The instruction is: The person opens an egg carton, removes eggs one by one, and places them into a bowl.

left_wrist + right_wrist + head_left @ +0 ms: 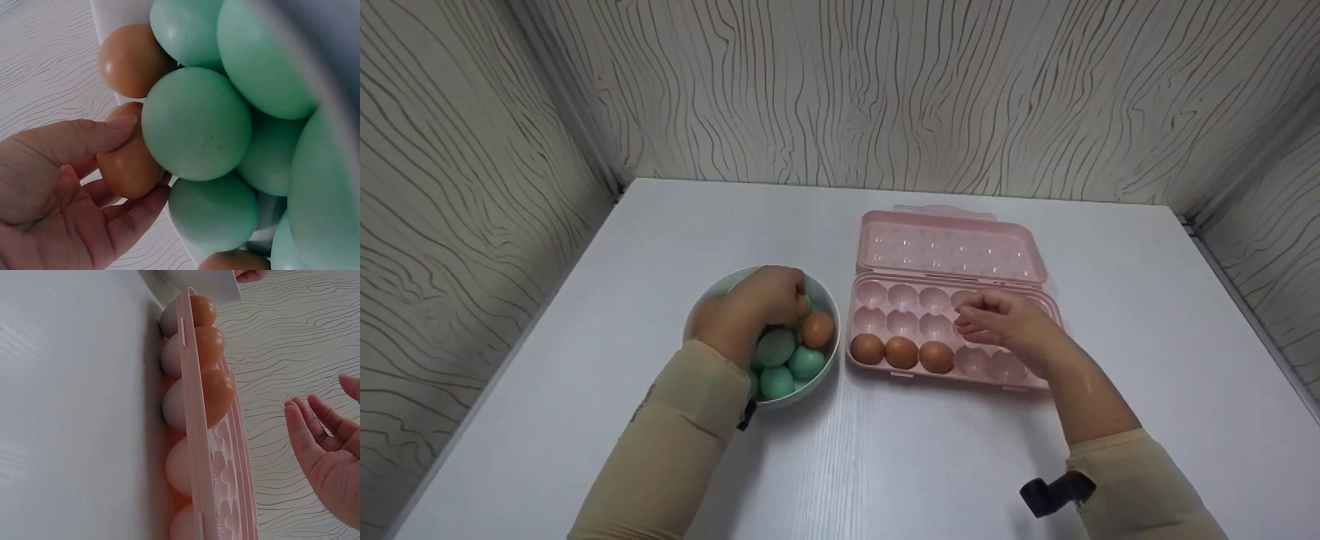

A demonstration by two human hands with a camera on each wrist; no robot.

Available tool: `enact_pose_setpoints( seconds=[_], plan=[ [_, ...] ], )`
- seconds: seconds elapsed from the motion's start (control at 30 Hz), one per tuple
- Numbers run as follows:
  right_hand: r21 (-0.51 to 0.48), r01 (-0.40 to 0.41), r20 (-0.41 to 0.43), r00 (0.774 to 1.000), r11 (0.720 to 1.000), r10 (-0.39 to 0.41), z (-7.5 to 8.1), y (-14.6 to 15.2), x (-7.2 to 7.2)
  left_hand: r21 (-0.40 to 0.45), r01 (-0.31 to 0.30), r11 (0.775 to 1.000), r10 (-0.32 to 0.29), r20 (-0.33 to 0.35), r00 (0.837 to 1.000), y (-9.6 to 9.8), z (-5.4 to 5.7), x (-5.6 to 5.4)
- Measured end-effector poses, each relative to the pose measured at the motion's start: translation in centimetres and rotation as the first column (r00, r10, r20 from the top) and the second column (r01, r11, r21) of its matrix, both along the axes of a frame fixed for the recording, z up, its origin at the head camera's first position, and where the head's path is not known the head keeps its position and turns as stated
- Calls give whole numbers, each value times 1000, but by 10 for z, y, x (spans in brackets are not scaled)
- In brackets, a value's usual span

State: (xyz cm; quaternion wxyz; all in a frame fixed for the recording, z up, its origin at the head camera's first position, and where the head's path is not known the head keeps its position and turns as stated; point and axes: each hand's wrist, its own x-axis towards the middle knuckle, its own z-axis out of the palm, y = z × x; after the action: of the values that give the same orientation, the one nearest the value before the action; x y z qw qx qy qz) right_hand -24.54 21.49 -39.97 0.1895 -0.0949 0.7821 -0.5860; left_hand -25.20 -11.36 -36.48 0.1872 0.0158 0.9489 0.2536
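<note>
My left hand [769,296] reaches into a white bowl [826,296] of green eggs [778,382] and brown ones. In the left wrist view its thumb and fingers hold a brown egg [132,163] beside a large green egg [196,125]. To the bowl's right lies an unlatched pink egg carton [901,324]. Three brown eggs [901,352] occupy the left cups of its near row. Over the carton's right part hovers my right hand [1020,330]; the right wrist view shows its fingers loosely bent, holding nothing. That hand hides some cups.
The carton's lid [952,240] is folded back flat on the white table [810,465]. Wood-grain panels [855,90] enclose the back and both sides. Another brown egg [817,330] sits at the bowl's right side.
</note>
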Motion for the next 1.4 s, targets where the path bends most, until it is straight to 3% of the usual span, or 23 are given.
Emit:
enact_pose_setpoints(
  seconds=[0.27, 0.37, 0.43, 0.5, 0.6, 0.67, 0.8, 1.2, 1.4],
  plan=[
    [-24, 10, -14, 1000, 1000, -10, -3, 1, -1, 30, -38, 999, 37, 19, 999, 2, 0, 1],
    [-16, 7, -15, 1000, 1000, -8, -4, 0, -2, 16, -84, 996, 83, 45, 996, 2, 1, 3],
    [-11, 6, -14, 1000, 1000, -7, -4, 0, -2, 24, -153, 988, 150, 92, 984, 2, 2, 5],
    [-7, 8, -11, 1000, 1000, -8, -5, 1, -2, 45, -176, 983, 170, 114, 979, 1, 3, 5],
    [1, 12, -7, 1000, 1000, -12, -6, 1, -2, 60, -131, 990, 125, 89, 988, -1, 3, 3],
    [4, 15, -3, 1000, 1000, -15, -7, 2, -2, 42, -65, 997, 63, 49, 997, -2, 3, 0],
    [13, 13, -3, 1000, 1000, -13, -7, 3, -3, -17, -7, 1000, 7, 13, 1000, -5, 5, -4],
    [58, 15, -5, 1000, 998, -15, -3, 3, -4, -90, 30, 995, -33, -32, 999, 4, 13, -6],
    [79, 13, -27, 1000, 997, -11, -3, 1, -2, -53, 26, 998, -31, -94, 995, 11, 15, -3]
  ],
)
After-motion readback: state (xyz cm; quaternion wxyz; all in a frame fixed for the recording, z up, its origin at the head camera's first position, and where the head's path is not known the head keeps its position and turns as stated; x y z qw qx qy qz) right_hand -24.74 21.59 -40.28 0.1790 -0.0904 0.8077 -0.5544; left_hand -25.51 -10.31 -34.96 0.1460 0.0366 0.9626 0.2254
